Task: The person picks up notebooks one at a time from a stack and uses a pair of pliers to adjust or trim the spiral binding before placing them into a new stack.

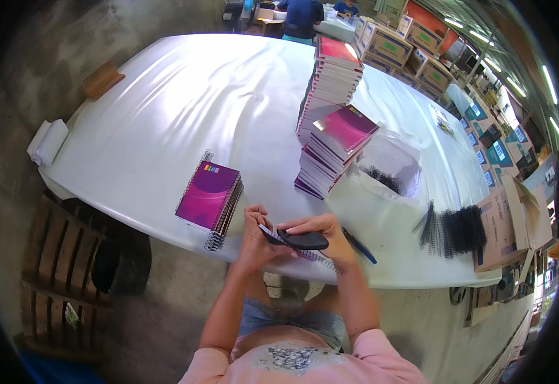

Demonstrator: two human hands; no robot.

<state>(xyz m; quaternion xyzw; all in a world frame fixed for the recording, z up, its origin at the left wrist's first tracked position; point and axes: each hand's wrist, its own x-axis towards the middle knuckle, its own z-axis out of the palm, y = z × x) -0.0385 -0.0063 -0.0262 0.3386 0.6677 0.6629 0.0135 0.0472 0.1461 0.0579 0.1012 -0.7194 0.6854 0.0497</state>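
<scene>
Both forearms come up from the lower edge and lean inward, so the hands meet closely in front of the body. The left hand (254,238) is closed in a grip, its upper fingers bent, its wrist almost in line with the left forearm (226,304). The right hand (321,230) points toward the left one, fingers rather straight and together, above the right forearm (360,294). Its thumb seems hidden, so its grip is not certain.

On the table (132,147), the spiral notebooks (208,195) lie near the front edge; the wire coils (455,232) lie near the right front corner.
</scene>
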